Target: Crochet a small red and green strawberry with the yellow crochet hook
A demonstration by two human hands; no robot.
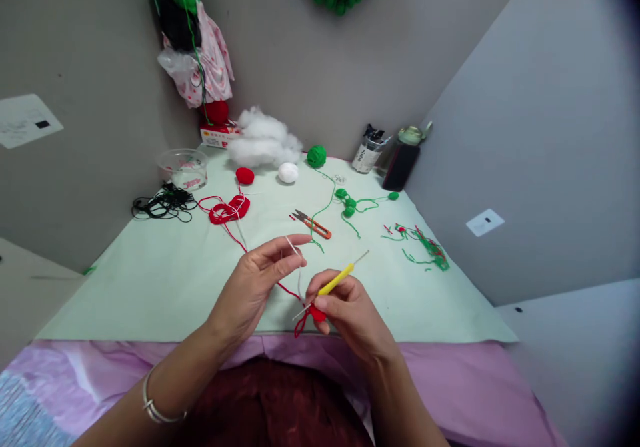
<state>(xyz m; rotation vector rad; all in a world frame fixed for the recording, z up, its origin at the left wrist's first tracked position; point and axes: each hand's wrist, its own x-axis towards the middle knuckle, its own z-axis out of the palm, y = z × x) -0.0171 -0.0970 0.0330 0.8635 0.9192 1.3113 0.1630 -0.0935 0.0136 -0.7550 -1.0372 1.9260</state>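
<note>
My right hand [345,307] is closed around a crochet hook [336,279] with a yellow handle and also grips a small red crocheted piece [317,313]. One metal tip points up and to the right, the other pokes out by the red piece, where a red yarn loop [300,327] hangs. Higher and to the left, my left hand [260,273] pinches white yarn [293,245] between thumb and fingers. That strand runs down towards the red piece. Red yarn [289,290] passes beneath my left hand.
Beyond my hands lie orange thread snips [317,225], a red crocheted strip [229,209], yarn balls in red [245,176], white [288,173] and green [317,157], and green pieces [349,203]. White stuffing [265,139], a clear tub [183,169] and a phone [401,165] stand farther back.
</note>
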